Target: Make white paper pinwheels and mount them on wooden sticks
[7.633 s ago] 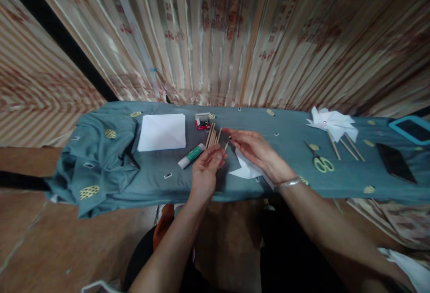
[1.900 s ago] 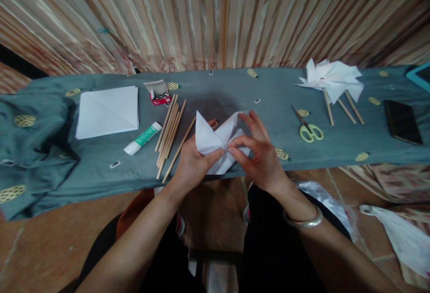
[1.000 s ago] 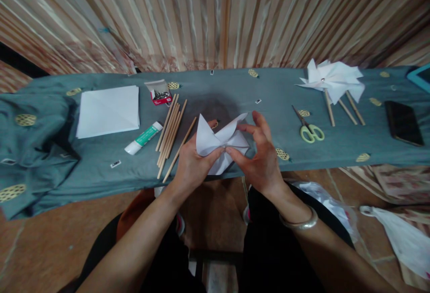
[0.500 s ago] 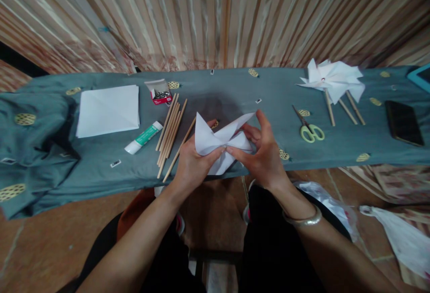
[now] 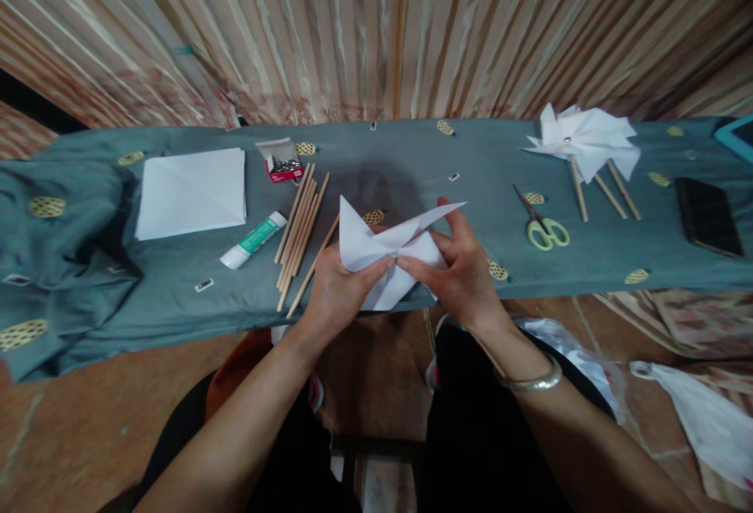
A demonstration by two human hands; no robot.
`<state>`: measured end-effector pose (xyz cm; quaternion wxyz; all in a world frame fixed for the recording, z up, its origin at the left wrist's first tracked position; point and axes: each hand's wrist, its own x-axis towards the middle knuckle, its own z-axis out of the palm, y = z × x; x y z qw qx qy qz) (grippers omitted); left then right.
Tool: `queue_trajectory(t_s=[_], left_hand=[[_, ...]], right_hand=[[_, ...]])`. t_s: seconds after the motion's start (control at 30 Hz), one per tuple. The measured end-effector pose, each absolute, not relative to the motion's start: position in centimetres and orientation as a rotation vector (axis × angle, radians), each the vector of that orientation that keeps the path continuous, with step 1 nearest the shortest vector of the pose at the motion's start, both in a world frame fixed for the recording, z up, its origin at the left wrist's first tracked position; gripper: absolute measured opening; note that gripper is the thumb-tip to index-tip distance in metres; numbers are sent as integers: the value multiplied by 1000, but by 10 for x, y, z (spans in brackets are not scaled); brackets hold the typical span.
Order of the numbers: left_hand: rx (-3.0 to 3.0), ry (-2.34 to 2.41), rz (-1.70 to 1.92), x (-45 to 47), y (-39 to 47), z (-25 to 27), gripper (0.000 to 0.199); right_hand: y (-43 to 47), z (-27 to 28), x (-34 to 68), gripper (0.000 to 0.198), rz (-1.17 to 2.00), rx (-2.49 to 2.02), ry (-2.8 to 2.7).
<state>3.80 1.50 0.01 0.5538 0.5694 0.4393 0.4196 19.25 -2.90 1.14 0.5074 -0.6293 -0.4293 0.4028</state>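
Observation:
Between my hands is a white paper pinwheel [image 5: 391,285], its blades folded in and standing out at several sides. My left hand [image 5: 338,281] grips it from the left, thumb pressed on the centre. From the right, my right hand [image 5: 464,274] holds it too, with the thumb meeting the left one at the middle and the index finger behind an upper blade. The fingers under the paper are mostly hidden. Just left of my left hand, a single wooden stick [image 5: 314,266] lies by a bundle of several wooden sticks [image 5: 301,223].
On the grey-green tablecloth [image 5: 400,140] at left lie a paper stack [image 5: 191,191], a glue tube [image 5: 254,240] and a red box of small metal pins [image 5: 282,161]. To the right are scissors [image 5: 544,227], finished pinwheels on sticks [image 5: 588,140] and a dark phone [image 5: 709,215].
My right index finger has come down and bent inward behind the upper blade, which now points further right. Both thumbs stay pressed at the pinwheel's centre.

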Motion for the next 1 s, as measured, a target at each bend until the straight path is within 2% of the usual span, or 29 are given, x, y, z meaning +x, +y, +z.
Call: queue_trajectory(t_s=[0.17, 1.0], left_hand=[[1368, 1066, 1001, 37, 15, -2, 21], [1139, 1091, 909, 39, 16, 3, 33]], right_hand=[[-29, 13, 191, 104, 977, -1522, -1035], [-28, 10, 193, 81, 1079, -1464, -1046]])
